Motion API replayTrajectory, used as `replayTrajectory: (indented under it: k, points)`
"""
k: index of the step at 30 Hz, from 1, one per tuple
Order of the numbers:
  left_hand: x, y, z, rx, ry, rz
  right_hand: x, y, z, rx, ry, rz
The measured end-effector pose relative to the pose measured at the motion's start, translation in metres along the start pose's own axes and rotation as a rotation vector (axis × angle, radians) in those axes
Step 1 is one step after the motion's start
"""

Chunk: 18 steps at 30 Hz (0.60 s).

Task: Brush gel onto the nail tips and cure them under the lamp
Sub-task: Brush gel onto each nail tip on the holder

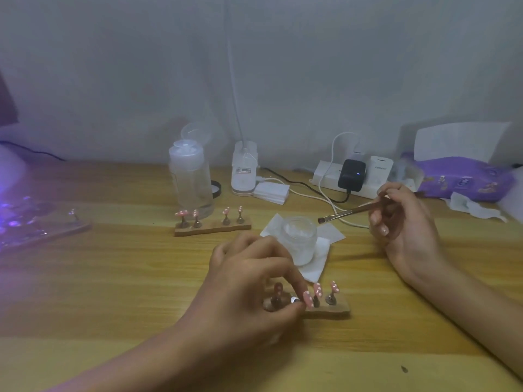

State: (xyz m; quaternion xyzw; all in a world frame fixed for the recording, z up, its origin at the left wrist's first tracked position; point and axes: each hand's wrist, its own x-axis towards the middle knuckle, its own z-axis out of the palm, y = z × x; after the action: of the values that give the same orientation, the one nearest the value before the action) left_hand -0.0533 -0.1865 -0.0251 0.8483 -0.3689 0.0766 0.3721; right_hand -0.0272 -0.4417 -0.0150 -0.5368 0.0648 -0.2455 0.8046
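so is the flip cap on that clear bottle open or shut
Open. The clear bottle stands upright on the table, and its round flip cap is hinged up and back, clear of the white top.

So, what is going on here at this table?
A person is working on pink nail tips with white dots. The left hand pinches one nail tip at the near wooden holder, where more tips stand. The right hand holds a gel brush in the air, bristles pointing toward the open glass jar on a paper wipe. A second holder with four tips stands further back, and purple light falls on a third holder at far left.
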Motion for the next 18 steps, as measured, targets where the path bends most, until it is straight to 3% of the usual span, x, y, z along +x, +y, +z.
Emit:
replayTrajectory:
  k: [18]
  points:
    - [0.0022,-0.0081,-0.0028,-0.118,-0.108,-0.086,0.0017,-0.0003,-0.0015,0.016,-0.006,0.030]
